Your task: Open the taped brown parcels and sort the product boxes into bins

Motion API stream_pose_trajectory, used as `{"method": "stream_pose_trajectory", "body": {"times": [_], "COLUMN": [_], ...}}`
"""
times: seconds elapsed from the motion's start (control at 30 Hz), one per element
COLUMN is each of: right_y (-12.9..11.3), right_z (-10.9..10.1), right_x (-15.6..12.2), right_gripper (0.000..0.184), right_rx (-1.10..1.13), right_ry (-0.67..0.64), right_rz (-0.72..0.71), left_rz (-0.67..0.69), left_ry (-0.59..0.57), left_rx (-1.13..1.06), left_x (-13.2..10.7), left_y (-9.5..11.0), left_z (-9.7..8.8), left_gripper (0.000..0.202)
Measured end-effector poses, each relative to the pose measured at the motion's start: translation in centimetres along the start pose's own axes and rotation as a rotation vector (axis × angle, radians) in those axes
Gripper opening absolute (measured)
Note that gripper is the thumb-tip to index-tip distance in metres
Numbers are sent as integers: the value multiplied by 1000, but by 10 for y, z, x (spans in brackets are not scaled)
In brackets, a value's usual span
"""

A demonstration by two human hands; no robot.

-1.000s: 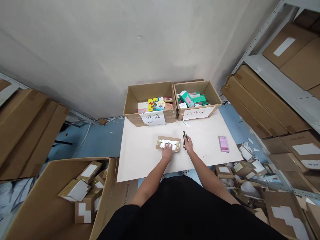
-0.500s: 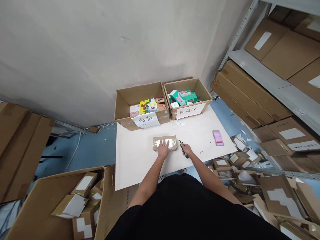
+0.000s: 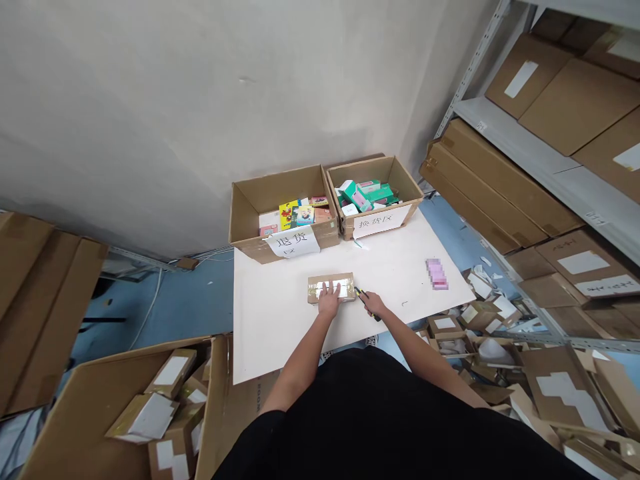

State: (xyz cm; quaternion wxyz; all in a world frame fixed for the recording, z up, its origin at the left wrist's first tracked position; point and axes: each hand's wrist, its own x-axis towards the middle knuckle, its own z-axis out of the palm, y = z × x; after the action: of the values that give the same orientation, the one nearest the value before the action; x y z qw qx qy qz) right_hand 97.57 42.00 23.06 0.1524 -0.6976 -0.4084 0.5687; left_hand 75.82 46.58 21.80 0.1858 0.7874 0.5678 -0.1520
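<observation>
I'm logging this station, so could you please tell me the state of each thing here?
Small parcel: taped shut, flat on the table.
Left hand: pressing on it.
Right hand: gripping the utility knife.
Two labelled cartons: open, partly filled.

Two open cartons are sitting at the far edge of the white bench: the left carton is holding colourful packets, the right carton green and white boxes. A pink item is lying near the right edge. A large carton of parcels is standing on the floor, left.
</observation>
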Motion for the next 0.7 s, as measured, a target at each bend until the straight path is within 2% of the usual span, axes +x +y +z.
{"method": "stream_pose_trajectory", "body": {"times": [0.1,0.17,0.27,0.37,0.47,0.53,0.6,0.7], "right_y": [10,16,17,10,-6,-21,-43,-84], "right_z": [-8,-12,-4,21,51,62,62,48], "right_x": [-9,-12,-10,-2,12,26,45,76], "right_gripper": [33,34,36,35,48,58,67,73], "right_rx": [-7,35,134,136,64,14,-22,-96], "right_ry": [-72,-55,158,285,328,353,370,385], "right_rz": [0,9,28,67,95,110,126,106], "left_rz": [-9,-11,20,16,-55,-113,-203,-318], "left_ry": [12,11,35,72,44,27,41,10], "left_rx": [-3,-17,-61,-97,-95,-85,-75,-111], "left_x": [-5,-5,-2,1,-3,-11,-21,-35], "left_y": [3,3,-6,-27,-49,-58,-60,-54], "left_z": [-2,-7,-21,-39,-48,-47,-43,-36], "left_gripper": [69,70,75,70,62,63,67,65]}}
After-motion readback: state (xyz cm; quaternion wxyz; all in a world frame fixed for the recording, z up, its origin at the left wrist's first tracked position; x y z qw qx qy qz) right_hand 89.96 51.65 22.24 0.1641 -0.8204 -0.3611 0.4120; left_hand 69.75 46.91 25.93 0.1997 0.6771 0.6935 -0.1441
